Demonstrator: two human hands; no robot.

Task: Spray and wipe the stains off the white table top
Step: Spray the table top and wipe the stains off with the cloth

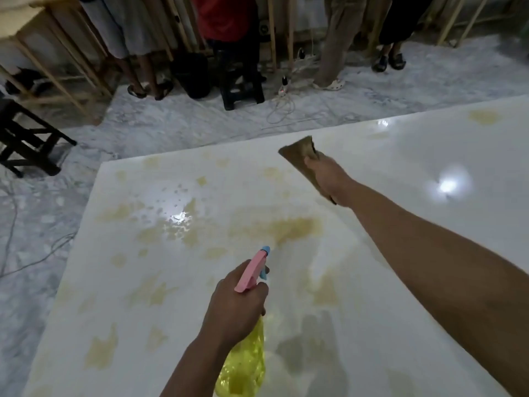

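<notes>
- We are gripping the yellow spray bottle (243,359) in our left hand (236,305), its nozzle aiming at the yellowish stains (286,229) mid-table.
- We are clutching the brown cloth (300,156) in our right hand (329,179), above the white table top (415,167).
- We are judging the job barely begun: droplets are glistening, most stains remaining.

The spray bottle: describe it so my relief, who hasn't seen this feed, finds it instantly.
Start at the white table top filling the lower frame, blotched with yellowish stains. Over its near middle, the left hand grips the spray bottle. It has a translucent yellow body and pink trigger head with a blue nozzle, unlike the brown cloth in the right hand.
</notes>
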